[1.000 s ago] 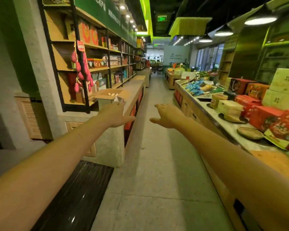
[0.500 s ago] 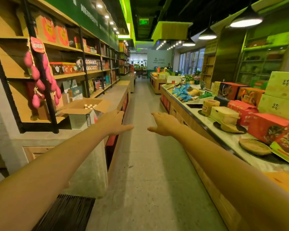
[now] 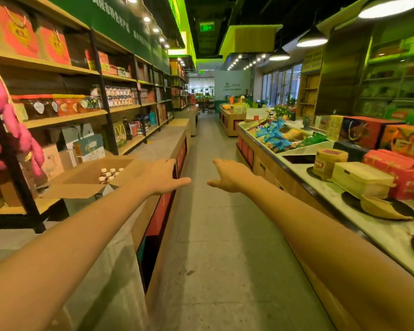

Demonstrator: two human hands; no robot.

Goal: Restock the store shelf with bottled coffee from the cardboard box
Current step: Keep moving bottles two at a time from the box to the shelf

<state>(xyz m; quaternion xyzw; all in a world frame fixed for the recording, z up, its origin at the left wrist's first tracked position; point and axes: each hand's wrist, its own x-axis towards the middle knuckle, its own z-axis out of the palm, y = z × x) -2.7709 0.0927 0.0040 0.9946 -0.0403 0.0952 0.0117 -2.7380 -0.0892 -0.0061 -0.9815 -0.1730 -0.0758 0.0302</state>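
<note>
- Head view: both arms stretch forward over the aisle floor (image 3: 213, 247). The left hand (image 3: 161, 177) is spread flat, thumb pointing inward, holding nothing. The right hand (image 3: 227, 175) is loosely open, fingers relaxed, also holding nothing.
- Head view: the cardboard box (image 3: 81, 181) sits on the low counter (image 3: 158, 145) at the foot of the store shelf (image 3: 65, 119), flaps folded out. The coffee bottles (image 3: 109, 174) stand upright inside it, only their caps and necks showing.
- Head view, the change: over the last second the person has walked up the aisle. The box, a small shape further ahead a second ago, now lies close on the left, just beside the left hand, and its contents can be made out. The hands have kept the same outstretched, empty pose throughout.
- Head view, what it means: restocking has not started, since no bottle is out of the box. The approach looks nearly done, and the left hand is the better placed to reach into the box. Whether it touches the near flap cannot be told.
- Head view: the display table (image 3: 320, 187) on the right carries gift boxes and baskets, well apart from the task. Which shelf level is meant for the coffee cannot be told.
</note>
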